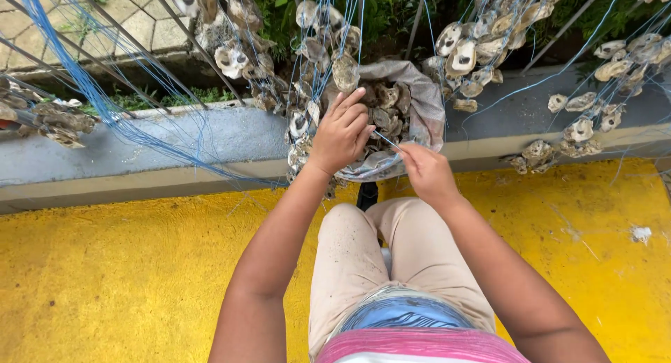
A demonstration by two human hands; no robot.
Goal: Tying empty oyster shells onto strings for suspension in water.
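Head view first: what is the person doing?

— Sitting over a yellow floor (105,279), both arms reaching out to a grey sack (419,101) of oyster shells (383,115) lying on the grey concrete ledge (175,143) just beyond the knees.

— And the hands?

— Left hand (341,134) is resting on the shell heap, fingers spread loosely over it and curling onto a shell. Right hand (428,171) is pinching a thin blue line (386,141) between thumb and fingertips, the line running taut toward the left hand.

— So which step, would you say?

— Threading, I am judging: a shell is being steadied for the line. Strung shells (461,55) are already hanging on blue cords (105,104) to the left, right and far side.

— What is the next move asking for?

— Likely a fine aim of the line's end at a shell's hole, which I cannot make out here.
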